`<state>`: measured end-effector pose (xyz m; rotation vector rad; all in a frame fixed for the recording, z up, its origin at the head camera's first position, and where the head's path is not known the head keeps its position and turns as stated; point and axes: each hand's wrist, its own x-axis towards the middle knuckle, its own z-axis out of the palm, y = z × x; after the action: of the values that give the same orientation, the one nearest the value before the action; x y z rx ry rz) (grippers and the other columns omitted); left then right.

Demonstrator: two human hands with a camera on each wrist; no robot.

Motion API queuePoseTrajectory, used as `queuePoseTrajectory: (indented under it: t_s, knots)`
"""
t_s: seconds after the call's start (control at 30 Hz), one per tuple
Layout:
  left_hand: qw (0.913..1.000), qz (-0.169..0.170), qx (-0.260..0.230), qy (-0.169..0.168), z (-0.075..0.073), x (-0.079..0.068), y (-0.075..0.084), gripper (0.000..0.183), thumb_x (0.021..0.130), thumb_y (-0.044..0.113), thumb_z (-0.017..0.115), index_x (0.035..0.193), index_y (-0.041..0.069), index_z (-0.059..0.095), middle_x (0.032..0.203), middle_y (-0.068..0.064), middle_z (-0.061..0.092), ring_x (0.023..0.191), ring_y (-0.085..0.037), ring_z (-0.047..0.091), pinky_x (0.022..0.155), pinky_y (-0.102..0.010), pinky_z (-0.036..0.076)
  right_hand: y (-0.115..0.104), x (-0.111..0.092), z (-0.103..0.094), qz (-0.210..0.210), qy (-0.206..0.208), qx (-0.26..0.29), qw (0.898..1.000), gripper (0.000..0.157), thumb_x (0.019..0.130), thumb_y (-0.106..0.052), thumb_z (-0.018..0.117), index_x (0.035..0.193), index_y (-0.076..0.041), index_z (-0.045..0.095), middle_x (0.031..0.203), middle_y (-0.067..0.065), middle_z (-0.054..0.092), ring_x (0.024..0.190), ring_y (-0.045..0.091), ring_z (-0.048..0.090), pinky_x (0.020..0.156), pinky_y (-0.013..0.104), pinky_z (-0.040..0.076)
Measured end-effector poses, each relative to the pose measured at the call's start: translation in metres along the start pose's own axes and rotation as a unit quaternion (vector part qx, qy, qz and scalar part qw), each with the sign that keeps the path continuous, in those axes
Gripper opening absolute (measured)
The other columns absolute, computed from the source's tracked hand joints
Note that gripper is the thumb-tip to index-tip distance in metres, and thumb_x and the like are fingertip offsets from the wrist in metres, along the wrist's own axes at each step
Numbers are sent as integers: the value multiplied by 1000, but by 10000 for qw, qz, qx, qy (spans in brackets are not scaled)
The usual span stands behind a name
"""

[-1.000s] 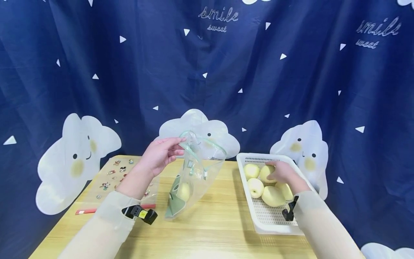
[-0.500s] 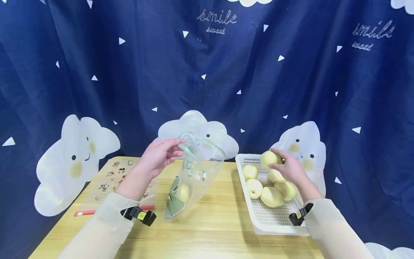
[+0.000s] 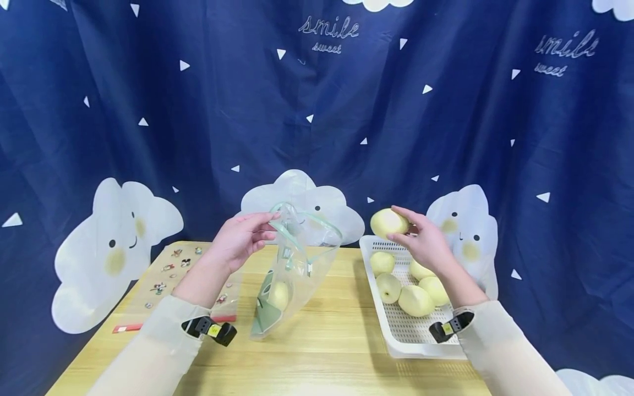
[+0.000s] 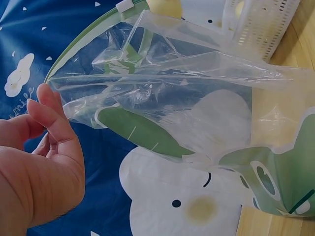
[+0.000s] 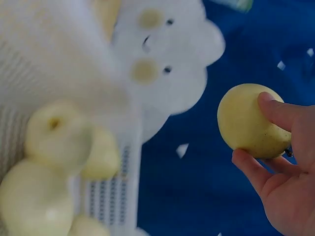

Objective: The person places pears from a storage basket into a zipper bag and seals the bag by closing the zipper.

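Dark blue curtain point(image 3: 223, 110) behind, wooden table point(image 3: 327, 363) under it. On the table, right side: white basket point(image 3: 426, 351), five pale yellow fruits point(image 3: 416, 301) showing in it. Left side: patterned bag point(image 3: 153, 291) lying flat, red strip along its near edge.

Between the two, clear bag point(image 3: 299, 280), upright but leaning, one fruit low inside, beside the green printed panel. Left hand point(image 3: 242, 239) has the left part of its rim in a fingertip pinch; the right part of the rim is unsupported and the mouth gapes upward.

Right hand point(image 3: 428, 239) holds a fruit point(image 3: 388, 223), thumb one side, fingers the other, spread about as wide as the fruit. It hangs clear of the basket.

Key relation, as I judge it: held fruit lies right of the clear bag's mouth, roughly level with the rim in the head view, apart from it, nearer the loose right edge than the left hand. Depth between them: cannot tell. Long axis looks roughly sideways, though only slightly longer than round; stem point(image 5: 289, 153) at the palm side, away from the bag
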<state>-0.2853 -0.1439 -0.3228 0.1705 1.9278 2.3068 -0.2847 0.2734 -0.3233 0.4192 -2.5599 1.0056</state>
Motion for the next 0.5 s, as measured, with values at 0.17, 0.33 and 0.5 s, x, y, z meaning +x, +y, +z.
queuePoseTrajectory:
  t_s: [0.17,0.33,0.5]
  knots:
    - [10000,-13,17,8,1,-1,1,33,111,26,68,135,5,75,82,8,75,71,-2,71,64,-11,55,-34,6,8,-293,-139,690,9971,69,97,-9,84,160,-7,55,154,25,61,121,41,76,87,7,54]
    - [10000,-34,47,-16,2,-1,2,39,111,27,68,140,1,71,81,8,74,72,-2,70,64,-12,55,-64,9,21,-509,-152,926,9943,68,95,-9,87,158,-11,60,153,21,63,117,37,77,91,18,61]
    - [9999,-36,121,-37,3,-2,2,40,111,28,67,141,1,70,82,8,75,74,-3,70,65,-12,55,-90,13,36,-760,-356,926,9922,69,92,-9,90,155,-13,63,149,18,66,113,35,77,100,46,65]
